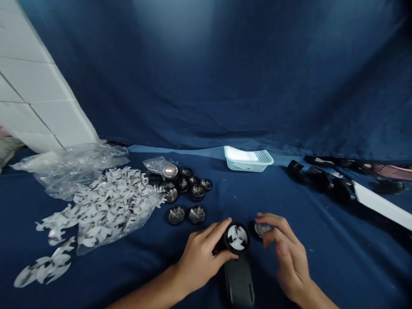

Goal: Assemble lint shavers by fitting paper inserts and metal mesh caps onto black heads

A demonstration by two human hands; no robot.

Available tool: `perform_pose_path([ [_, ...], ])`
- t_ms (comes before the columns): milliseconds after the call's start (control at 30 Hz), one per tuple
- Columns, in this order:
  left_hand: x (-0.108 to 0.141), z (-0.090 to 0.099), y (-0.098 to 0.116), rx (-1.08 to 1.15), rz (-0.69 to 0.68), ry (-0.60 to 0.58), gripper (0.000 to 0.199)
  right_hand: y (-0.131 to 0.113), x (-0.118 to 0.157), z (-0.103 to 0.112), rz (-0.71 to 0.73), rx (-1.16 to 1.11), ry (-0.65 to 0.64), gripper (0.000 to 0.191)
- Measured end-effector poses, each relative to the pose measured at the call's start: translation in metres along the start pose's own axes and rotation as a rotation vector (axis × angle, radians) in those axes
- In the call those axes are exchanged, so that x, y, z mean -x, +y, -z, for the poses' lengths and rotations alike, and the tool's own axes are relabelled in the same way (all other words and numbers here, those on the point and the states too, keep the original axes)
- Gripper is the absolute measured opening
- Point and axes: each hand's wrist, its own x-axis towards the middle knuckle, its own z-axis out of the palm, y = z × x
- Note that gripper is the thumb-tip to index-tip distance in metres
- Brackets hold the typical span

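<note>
My left hand (206, 255) is closed around the head of a black fabric shaver (240, 281), whose body points toward me. Set in the round opening of the head is a white three-armed blade (237, 237), facing up. To the right of the shaver, a round metal mesh cap (262, 229) with a black rim lies partly hidden under the fingers of my right hand (289, 253). Those fingers are curved and apart. Whether their tips touch the cap cannot be made out.
A large pile of white blades (112, 201) spreads over clear plastic at left, a smaller cluster (48, 266) nearer. Several mesh caps (197, 214) sit left of centre. A light blue basket (249, 165) stands at the back. Black shaver bodies (343, 189) lie at right.
</note>
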Motion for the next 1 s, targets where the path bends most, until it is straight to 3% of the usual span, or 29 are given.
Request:
perform_pose_path([
  [200, 0.000, -0.001, 0.003, 0.018, -0.003, 0.001, 0.074, -0.002, 0.002, -0.002, -0.041, -0.062, -0.134, 0.032],
  [300, 0.001, -0.002, 0.002, 0.018, -0.002, 0.009, 0.075, -0.002, 0.009, -0.003, -0.039, -0.235, 0.067, 0.031],
  [400, 0.002, -0.003, 0.000, 0.025, -0.007, 0.023, 0.075, -0.001, 0.014, -0.003, -0.149, -0.375, 0.312, 0.037],
  [467, 0.002, -0.004, 0.000, 0.031, -0.013, 0.026, 0.075, -0.001, 0.013, -0.003, -0.210, -0.298, 0.250, 0.034],
  [600, 0.001, -0.003, 0.002, 0.024, -0.022, 0.015, 0.077, 0.000, 0.004, -0.004, -0.261, -0.112, -0.108, 0.035],
  [667, 0.001, -0.003, 0.003, 0.016, -0.029, 0.009, 0.077, 0.000, 0.002, -0.005, -0.281, -0.115, -0.193, 0.037],
  [733, 0.001, -0.002, 0.005, 0.003, -0.030, 0.009, 0.078, 0.002, 0.003, -0.005, -0.284, -0.169, -0.100, 0.036],
  [833, 0.001, -0.001, 0.005, -0.013, -0.025, 0.017, 0.078, 0.004, 0.006, -0.004, -0.269, -0.298, 0.188, 0.047],
  [867, 0.001, -0.001, 0.006, -0.014, -0.025, 0.017, 0.078, 0.004, 0.006, -0.003, -0.270, -0.331, 0.224, 0.047],
  [1000, 0.002, -0.001, 0.006, -0.019, -0.021, 0.013, 0.077, 0.002, 0.004, -0.003, -0.265, -0.331, 0.063, 0.035],
])
